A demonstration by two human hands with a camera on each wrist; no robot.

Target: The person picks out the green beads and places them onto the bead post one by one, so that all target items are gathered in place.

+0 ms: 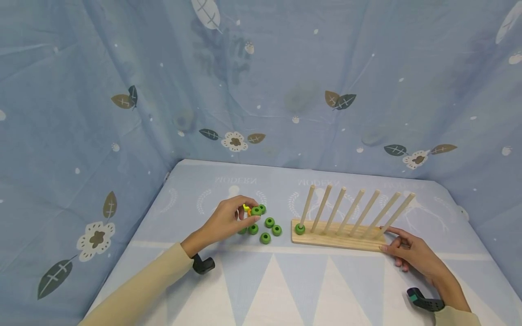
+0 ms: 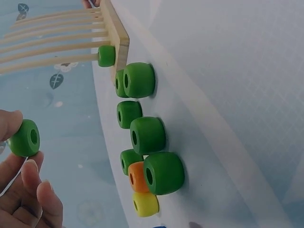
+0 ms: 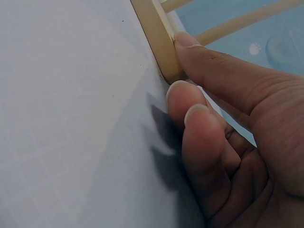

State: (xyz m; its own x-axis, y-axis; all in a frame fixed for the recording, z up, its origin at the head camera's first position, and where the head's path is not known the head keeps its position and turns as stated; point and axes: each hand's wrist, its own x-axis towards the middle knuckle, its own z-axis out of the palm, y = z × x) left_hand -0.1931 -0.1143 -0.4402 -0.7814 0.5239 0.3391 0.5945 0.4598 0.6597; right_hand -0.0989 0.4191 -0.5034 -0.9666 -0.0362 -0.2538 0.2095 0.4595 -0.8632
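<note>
My left hand (image 1: 226, 219) pinches a green bead (image 2: 21, 143) between thumb and fingers, raised above the table. Several loose green beads (image 1: 265, 238) lie below and beside that hand. An orange bead (image 2: 137, 177) and a yellow bead (image 2: 147, 204) sit among them, mostly covered by the hand in the head view. To the right lies a wooden peg board (image 1: 341, 242) with several upright pegs. One green bead (image 1: 300, 230) is at the bottom of its leftmost peg. My right hand (image 1: 420, 254) grips the board's right end, thumb on the near edge, index finger behind.
The patterned tablecloth (image 1: 310, 290) stretches in front of the board and beads. Blue printed fabric (image 1: 277, 81) hangs behind the table and along both sides. A bit of something blue (image 2: 159, 227) shows at the lower edge of the left wrist view.
</note>
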